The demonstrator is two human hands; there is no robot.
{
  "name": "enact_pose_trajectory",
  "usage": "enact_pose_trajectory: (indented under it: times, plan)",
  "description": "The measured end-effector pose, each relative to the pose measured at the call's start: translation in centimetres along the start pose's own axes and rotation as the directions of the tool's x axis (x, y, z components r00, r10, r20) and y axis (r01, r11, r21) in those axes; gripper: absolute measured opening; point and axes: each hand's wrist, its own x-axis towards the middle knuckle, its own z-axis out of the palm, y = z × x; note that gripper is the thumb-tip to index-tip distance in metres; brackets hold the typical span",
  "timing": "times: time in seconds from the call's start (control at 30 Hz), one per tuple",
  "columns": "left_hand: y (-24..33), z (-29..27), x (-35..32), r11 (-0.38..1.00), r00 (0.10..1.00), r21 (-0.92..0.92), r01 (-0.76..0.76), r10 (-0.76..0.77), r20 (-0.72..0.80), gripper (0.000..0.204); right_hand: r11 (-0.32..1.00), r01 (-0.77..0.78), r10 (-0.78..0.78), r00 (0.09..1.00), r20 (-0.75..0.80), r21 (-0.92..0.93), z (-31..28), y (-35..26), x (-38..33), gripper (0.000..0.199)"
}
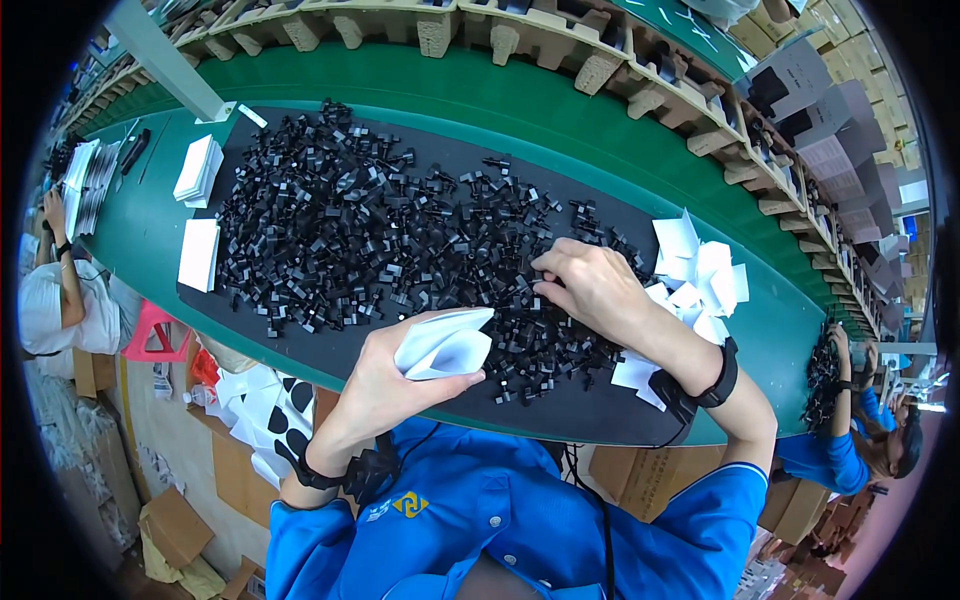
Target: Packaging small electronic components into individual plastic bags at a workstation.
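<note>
My left hand [387, 372] is closed around a white paper sleeve [447, 345], its mouth spread apart and facing up, just in front of the pile. A wide heap of small black plastic parts [370, 215] covers most of a dark mat [325, 350]. Over the right part of that heap is my right hand [592, 282], with thumb and fingers curled together among the pieces. Whatever its fingertips may pinch is too small to make out.
Crumpled white papers [700, 265] lie to the right of the heap. Stacks of flat white sleeves [198, 255] sit at its left. Beyond runs a green conveyor belt [420, 85], then a row of cardboard trays [600, 72]. Co-workers sit at far left and far right.
</note>
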Motion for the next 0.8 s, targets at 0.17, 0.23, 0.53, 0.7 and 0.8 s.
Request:
enact_pose_trajectory:
  times: [0.17, 0.23, 0.53, 0.7, 0.8]
  plan:
    - [0.2, -0.2, -0.2, 0.999, 0.999, -0.032, 0.04, -0.039, 0.006, 0.052, 0.994, -0.108, 0.109, 0.993, 0.051, -0.023, -0.2, -0.8, 0.0, 0.018]
    - [0.3, -0.1, -0.3, 0.998, 0.998, -0.033, 0.052, -0.051, 0.022, 0.053, 0.987, -0.14, 0.134, 0.988, 0.074, 0.078, -0.6, -1.1, 0.6, 0.016]
    - [0.1, -0.1, 0.3, 0.997, 0.997, -0.065, 0.039, -0.035, 0.076, 0.053, 0.919, -0.219, 0.176, 0.972, 0.155, 0.329, -2.6, -0.6, -1.0, 0.011]
    - [-0.2, 0.1, 1.6, 0.998, 0.986, -0.025, -0.05, 0.053, 0.158, 0.055, 0.661, -0.279, 0.352, 0.935, 0.04, 0.696, -7.6, -6.4, -2.9, 0.008]
    - [0.4, 0.7, 2.3, 0.991, 0.967, 0.003, -0.137, 0.133, 0.218, 0.056, 0.909, 0.278, -0.159, 0.92, -0.358, 0.311, -7.6, -8.3, -3.4, 0.013]
